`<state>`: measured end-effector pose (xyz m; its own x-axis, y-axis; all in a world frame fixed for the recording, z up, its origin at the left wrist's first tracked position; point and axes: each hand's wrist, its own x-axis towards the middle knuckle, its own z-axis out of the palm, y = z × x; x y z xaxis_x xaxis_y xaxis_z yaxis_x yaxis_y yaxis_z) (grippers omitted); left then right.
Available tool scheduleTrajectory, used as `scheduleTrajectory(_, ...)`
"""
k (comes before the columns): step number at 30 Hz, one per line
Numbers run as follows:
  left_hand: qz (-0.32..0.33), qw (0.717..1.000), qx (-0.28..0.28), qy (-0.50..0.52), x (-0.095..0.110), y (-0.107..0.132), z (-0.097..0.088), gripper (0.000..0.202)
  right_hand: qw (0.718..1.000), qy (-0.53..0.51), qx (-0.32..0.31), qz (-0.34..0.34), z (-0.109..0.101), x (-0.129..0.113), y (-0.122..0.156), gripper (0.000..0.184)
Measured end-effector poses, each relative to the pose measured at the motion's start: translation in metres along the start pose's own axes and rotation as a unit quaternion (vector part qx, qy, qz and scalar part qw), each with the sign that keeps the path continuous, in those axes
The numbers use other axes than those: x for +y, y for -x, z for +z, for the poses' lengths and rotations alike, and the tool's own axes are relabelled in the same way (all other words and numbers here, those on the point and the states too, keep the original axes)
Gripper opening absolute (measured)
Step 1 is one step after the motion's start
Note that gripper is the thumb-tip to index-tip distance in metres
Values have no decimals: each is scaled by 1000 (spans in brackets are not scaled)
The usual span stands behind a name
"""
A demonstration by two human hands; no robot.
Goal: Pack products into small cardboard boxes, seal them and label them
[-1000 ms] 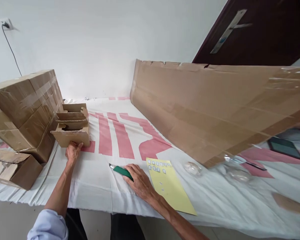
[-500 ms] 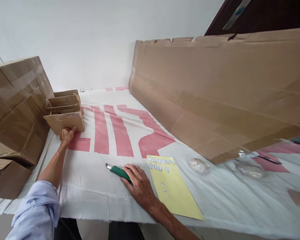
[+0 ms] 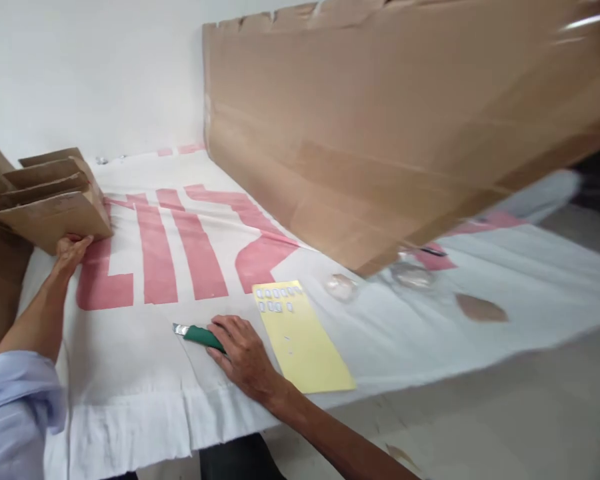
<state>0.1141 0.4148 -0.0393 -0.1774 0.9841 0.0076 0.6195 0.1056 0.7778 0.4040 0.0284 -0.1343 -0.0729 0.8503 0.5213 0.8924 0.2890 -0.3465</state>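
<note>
My left hand (image 3: 70, 253) is at the lower front edge of a small open cardboard box (image 3: 63, 217), with its fingers closed against the board. Several upright flaps or dividers rise from this box. My right hand (image 3: 245, 357) rests on the white cloth, its fingers curled over the handle of a green utility knife (image 3: 203, 335). The knife's metal tip points left, and the rear of its handle is hidden under my fingers. Just right of that hand lies a yellow sheet (image 3: 313, 353) carrying rows of small pale pieces and a few loose slivers.
A tall cardboard panel (image 3: 355, 127) stands along the back right. Another large carton (image 3: 0, 267) borders the left. Two clear plastic bags, one a small bag (image 3: 341, 287), lie near the panel's foot. A brown scrap (image 3: 481, 308) is on the cloth (image 3: 405, 340), which bears pink printed shapes.
My view has swung to the right. The small box appears shifted slightly toward the wall, with my left hand still at it. My right hand stays at the knife.
</note>
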Motion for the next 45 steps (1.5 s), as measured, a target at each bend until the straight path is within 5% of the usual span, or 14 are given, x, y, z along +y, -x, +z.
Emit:
scheduleTrajectory(8,-28,999,-13,-38,-2,-18,7,40,1000,1,12,-7,14,8,17,29)
scheduleTrajectory(13,3,998,-49,-41,14,-11,6,40,1000,12,17,-13,14,9,16,29)
scheduleTrajectory(17,66,993,-79,-55,29,30,3,38,999,2,32,-34,13,9,14,26)
scheduleTrajectory(21,130,980,-119,-97,18,107,-13,44,997,-18,56,-55,12,10,18,28)
scheduleTrajectory(25,184,957,-166,-152,-3,199,-73,80,996,-30,51,-67,16,13,23,32)
scheduleTrajectory(29,205,940,-169,-215,-16,276,-181,101,995,-32,53,-72,23,16,26,32)
scheduleTrajectory(32,187,893,-150,-380,-25,302,-262,108,995,-25,62,-71,27,15,24,30)
scheduleTrajectory(34,143,853,-151,-479,-32,305,-300,117,996,-24,55,-59,27,13,22,28)
scheduleTrajectory(37,119,794,-195,-563,-42,294,-328,130,998,-29,37,-41,23,7,19,25)
scheduleTrajectory(40,148,758,-219,-597,-51,276,-336,128,999,-30,24,-27,17,3,14,22)
scheduleTrajectory(45,179,749,-205,-604,-55,255,-341,116,999,-40,-5,-1,13,2,9,22)
